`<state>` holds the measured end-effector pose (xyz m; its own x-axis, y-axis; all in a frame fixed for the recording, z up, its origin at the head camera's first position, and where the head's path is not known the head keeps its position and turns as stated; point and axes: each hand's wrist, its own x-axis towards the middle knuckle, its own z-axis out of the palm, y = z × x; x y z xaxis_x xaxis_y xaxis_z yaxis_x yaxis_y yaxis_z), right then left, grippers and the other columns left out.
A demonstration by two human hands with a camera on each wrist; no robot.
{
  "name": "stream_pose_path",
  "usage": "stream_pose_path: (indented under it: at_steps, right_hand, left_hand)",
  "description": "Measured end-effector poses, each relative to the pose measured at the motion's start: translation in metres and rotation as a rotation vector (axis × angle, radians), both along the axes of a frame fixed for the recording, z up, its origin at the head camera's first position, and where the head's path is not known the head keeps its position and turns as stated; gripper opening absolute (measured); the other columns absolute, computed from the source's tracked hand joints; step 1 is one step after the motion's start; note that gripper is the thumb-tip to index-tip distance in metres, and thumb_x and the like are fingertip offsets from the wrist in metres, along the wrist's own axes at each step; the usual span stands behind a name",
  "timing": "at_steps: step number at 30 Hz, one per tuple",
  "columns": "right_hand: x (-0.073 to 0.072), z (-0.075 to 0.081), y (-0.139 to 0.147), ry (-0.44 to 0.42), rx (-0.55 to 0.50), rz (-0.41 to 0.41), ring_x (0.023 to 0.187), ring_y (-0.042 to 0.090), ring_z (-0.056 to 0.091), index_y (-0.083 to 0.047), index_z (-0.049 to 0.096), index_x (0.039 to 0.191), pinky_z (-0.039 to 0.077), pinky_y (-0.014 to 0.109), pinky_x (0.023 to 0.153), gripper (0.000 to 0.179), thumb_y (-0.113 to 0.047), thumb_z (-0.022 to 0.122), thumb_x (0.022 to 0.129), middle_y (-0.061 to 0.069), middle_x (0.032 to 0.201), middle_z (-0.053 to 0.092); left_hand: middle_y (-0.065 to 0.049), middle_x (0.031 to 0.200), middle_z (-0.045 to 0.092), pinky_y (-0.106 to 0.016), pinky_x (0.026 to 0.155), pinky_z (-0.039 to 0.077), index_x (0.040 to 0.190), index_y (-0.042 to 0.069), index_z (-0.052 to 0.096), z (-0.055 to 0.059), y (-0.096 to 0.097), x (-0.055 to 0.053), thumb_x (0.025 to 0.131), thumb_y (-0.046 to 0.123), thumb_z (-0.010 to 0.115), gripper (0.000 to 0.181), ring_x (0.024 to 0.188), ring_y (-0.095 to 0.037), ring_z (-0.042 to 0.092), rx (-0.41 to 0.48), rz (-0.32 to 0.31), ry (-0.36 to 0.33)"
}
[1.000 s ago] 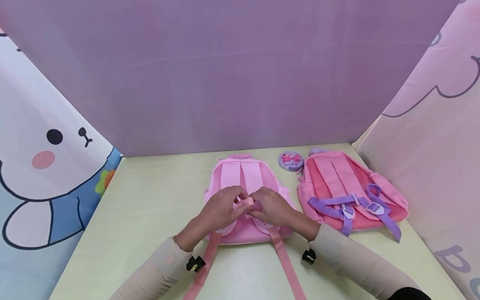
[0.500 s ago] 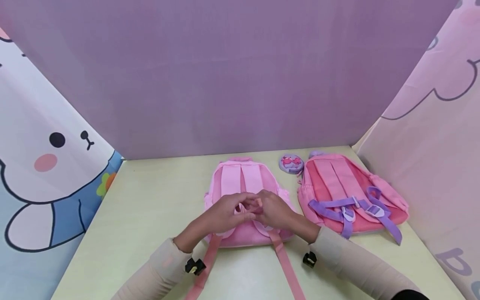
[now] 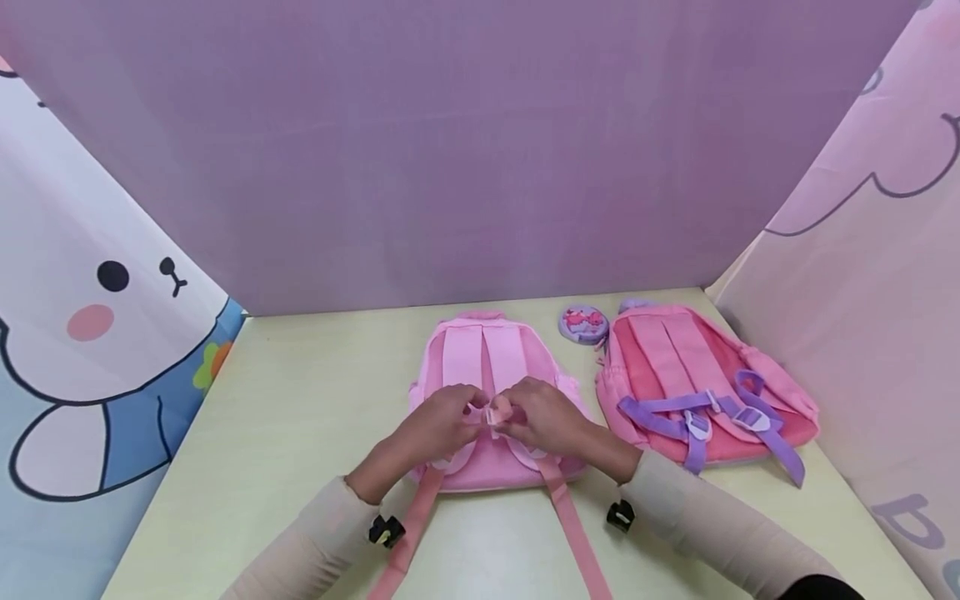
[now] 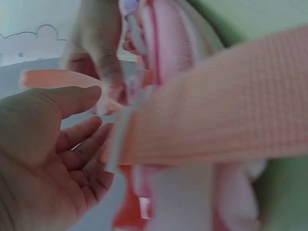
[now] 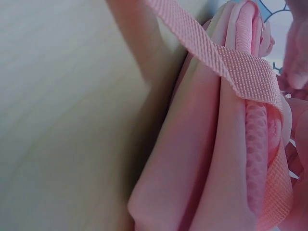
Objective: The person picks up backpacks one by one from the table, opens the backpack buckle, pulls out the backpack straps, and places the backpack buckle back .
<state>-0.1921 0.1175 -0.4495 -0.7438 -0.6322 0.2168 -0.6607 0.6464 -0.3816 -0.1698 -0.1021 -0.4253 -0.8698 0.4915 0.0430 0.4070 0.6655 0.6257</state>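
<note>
A light pink backpack lies with its shoulder straps facing up. Over its middle, both hands meet at a small white buckle. The left hand has its thumb and forefinger tips at the buckle's edges, its other fingers curled. From the other side the right hand pinches a peach webbing strap, its fingertips close by the buckle. In the left wrist view a loose strap end sticks out behind the left thumb. The right wrist view shows the backpack's side, the hand mostly cut off.
A coral pink backpack with purple straps lies to the right. A small round purple pouch sits behind it. Two peach straps trail toward the table's front. Fabric walls stand around.
The hands closed together over the buckle half a second ago; now their fingers are slightly apart, showing the white buckle between them. The backpacks have stayed in place.
</note>
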Motion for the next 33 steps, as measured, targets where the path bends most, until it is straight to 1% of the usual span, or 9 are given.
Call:
stream_pose_path:
  at_steps: [2,4,7,11,15,19,25,30,33]
  right_hand:
    - [0.000,0.000,0.000,-0.003,-0.003,-0.003,0.089,0.010,0.057,-0.021,0.070,0.096,0.051,0.029,0.079,0.020,-0.034,0.082,0.086,-0.008,0.088,0.065]
    - [0.000,0.001,0.000,-0.008,-0.002,-0.005,0.089,0.010,0.056,-0.022,0.069,0.095,0.051,0.029,0.079,0.019,-0.034,0.082,0.086,-0.008,0.088,0.065]
    - [0.000,0.001,0.000,-0.015,-0.003,-0.009,0.089,0.010,0.056,-0.022,0.069,0.094,0.051,0.028,0.078,0.019,-0.035,0.081,0.087,-0.008,0.088,0.066]
    - [0.000,0.001,0.000,-0.019,-0.007,-0.009,0.088,0.009,0.056,-0.023,0.067,0.091,0.051,0.027,0.076,0.019,-0.035,0.081,0.086,-0.008,0.088,0.065]
    - [0.000,0.001,0.001,-0.031,-0.012,-0.016,0.086,0.008,0.054,-0.026,0.059,0.081,0.050,0.025,0.075,0.026,-0.036,0.082,0.086,-0.010,0.085,0.062]
    - [0.000,0.000,0.001,-0.048,-0.014,-0.025,0.085,0.008,0.052,-0.027,0.055,0.077,0.048,0.024,0.074,0.030,-0.037,0.082,0.085,-0.011,0.082,0.059]
    - [0.000,-0.001,0.001,-0.053,-0.014,-0.034,0.084,0.008,0.050,-0.027,0.058,0.078,0.046,0.023,0.072,0.028,-0.036,0.083,0.085,-0.011,0.082,0.059]
    - [0.000,-0.001,0.002,-0.053,-0.011,-0.037,0.084,0.007,0.051,-0.026,0.060,0.079,0.047,0.024,0.072,0.026,-0.035,0.083,0.085,-0.009,0.090,0.064]
    - [0.000,0.000,0.003,-0.055,-0.007,-0.036,0.085,0.007,0.052,-0.026,0.065,0.085,0.048,0.024,0.073,0.020,-0.035,0.083,0.085,-0.008,0.094,0.067]
  left_hand:
    - [-0.011,0.107,0.070,-0.039,0.089,0.058,0.115,0.002,0.068,-0.005,0.000,-0.001,0.091,0.013,0.075,0.027,0.099,-0.022,0.065,-0.025,-0.008,0.024]
    - [-0.010,0.104,0.071,-0.038,0.087,0.058,0.114,0.002,0.069,-0.008,-0.001,-0.001,0.091,0.014,0.076,0.026,0.095,-0.021,0.065,-0.044,-0.024,0.059]
    - [-0.005,0.097,0.071,-0.033,0.081,0.057,0.112,0.005,0.071,-0.014,-0.001,-0.003,0.091,0.016,0.076,0.024,0.088,-0.015,0.062,-0.067,-0.055,0.118]
    - [0.000,0.089,0.070,-0.028,0.076,0.053,0.108,0.009,0.073,-0.019,-0.002,-0.005,0.092,0.018,0.076,0.019,0.082,-0.011,0.059,-0.074,-0.077,0.157]
    - [0.002,0.086,0.069,-0.025,0.075,0.054,0.103,0.010,0.073,-0.020,-0.001,-0.006,0.091,0.018,0.076,0.015,0.081,-0.009,0.060,-0.069,-0.065,0.148]
    - [0.004,0.085,0.068,-0.022,0.073,0.054,0.101,0.010,0.072,-0.021,0.000,-0.006,0.091,0.018,0.077,0.014,0.080,-0.008,0.058,-0.056,-0.043,0.125]
    - [0.006,0.083,0.065,-0.021,0.070,0.051,0.101,0.012,0.073,-0.026,0.000,-0.006,0.092,0.019,0.076,0.013,0.078,-0.006,0.055,-0.041,-0.013,0.112]
    - [0.006,0.084,0.063,-0.020,0.069,0.050,0.103,0.012,0.073,-0.030,0.000,-0.006,0.091,0.019,0.077,0.014,0.077,-0.005,0.054,-0.029,0.000,0.118]
    - [0.005,0.084,0.063,-0.020,0.068,0.051,0.104,0.011,0.073,-0.030,0.000,-0.006,0.091,0.020,0.077,0.015,0.077,-0.006,0.054,-0.023,0.006,0.115]
